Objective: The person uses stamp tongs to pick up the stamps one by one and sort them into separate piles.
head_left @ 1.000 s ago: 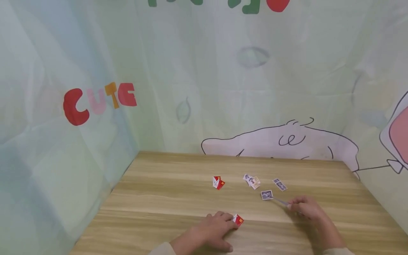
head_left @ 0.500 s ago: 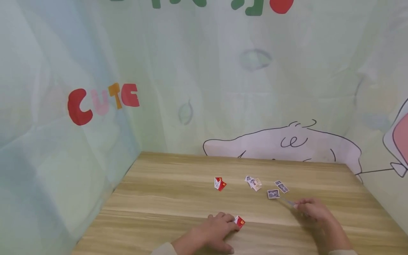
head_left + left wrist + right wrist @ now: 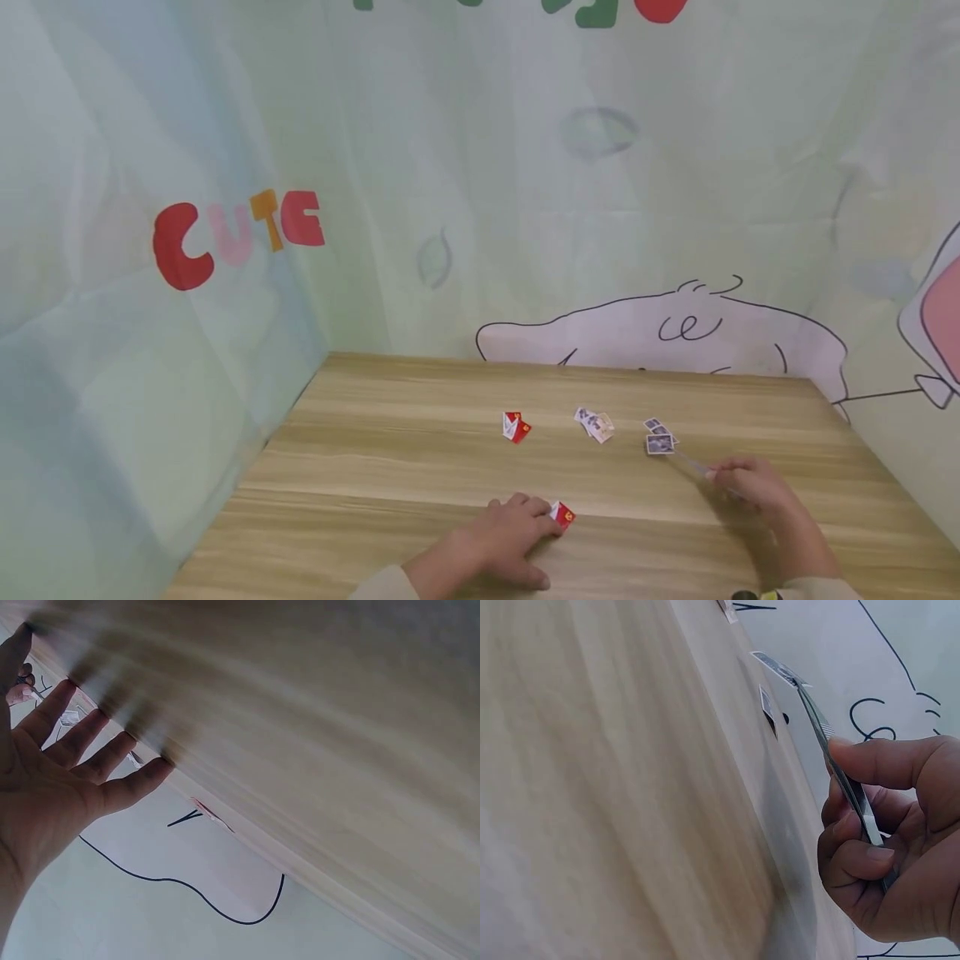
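My right hand (image 3: 753, 483) grips metal tweezers (image 3: 826, 742) between thumb and fingers. At the tips they pinch a grey picture stamp (image 3: 776, 667) with a white border, raised off the table in the right wrist view. It overlaps a grey stamp pair (image 3: 652, 424) in the head view; beneath it, a stamp edge (image 3: 768, 709) tilts up from the wood. My left hand (image 3: 510, 537) rests on the table, fingers spread and fingertips down. Its fingers partly cover a red and white stamp (image 3: 566, 517) with a yellow emblem.
Farther back on the wooden table (image 3: 360, 467) lie overlapping red and white stamps (image 3: 517, 428). Right of them is a small pile of pale stamps (image 3: 596, 425). Printed cloth walls (image 3: 450, 167) stand along the table's left, back and right sides.
My right hand has moved right and slightly back, carrying the grey stamp in the tweezers from the left of the stamp pair to over it. The left hand has stayed in place.
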A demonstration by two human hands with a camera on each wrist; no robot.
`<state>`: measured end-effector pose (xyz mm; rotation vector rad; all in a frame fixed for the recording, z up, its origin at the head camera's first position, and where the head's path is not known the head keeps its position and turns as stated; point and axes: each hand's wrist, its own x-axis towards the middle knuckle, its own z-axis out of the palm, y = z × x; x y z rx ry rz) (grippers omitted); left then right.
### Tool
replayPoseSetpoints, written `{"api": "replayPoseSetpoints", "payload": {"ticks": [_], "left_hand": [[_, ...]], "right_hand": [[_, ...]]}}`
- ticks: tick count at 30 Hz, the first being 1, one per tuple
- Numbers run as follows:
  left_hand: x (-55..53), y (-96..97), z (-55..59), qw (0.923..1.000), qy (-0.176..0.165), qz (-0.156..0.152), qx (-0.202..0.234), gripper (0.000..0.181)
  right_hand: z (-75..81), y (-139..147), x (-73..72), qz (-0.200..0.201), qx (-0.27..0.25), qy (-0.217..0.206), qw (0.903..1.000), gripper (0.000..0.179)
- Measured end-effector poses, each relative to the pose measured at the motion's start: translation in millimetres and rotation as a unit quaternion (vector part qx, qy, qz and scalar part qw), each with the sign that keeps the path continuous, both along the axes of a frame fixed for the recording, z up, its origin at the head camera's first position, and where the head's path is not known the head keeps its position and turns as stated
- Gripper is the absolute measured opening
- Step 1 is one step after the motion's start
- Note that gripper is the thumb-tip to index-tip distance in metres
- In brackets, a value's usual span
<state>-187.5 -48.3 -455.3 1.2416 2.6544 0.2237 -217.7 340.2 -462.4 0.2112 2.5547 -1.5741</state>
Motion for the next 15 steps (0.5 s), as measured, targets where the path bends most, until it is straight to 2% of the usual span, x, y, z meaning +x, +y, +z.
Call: {"api": "replayPoseSetpoints", "payload": {"ticks": [9,15], "left_hand": [[-0.6,1.1,-1.2,1.0,0.004,0.0,-0.003,0.057],[-0.6,0.7,-1.6,1.0,-0.007,0.006,-0.002,0.056]], "right_hand": [[1.7,6,-7.0,-0.02,0.018,-0.01,0.9996,0.029],[3.6,0,-13.2,-0.023,0.041,-0.001,0.9989,0.027]]}}
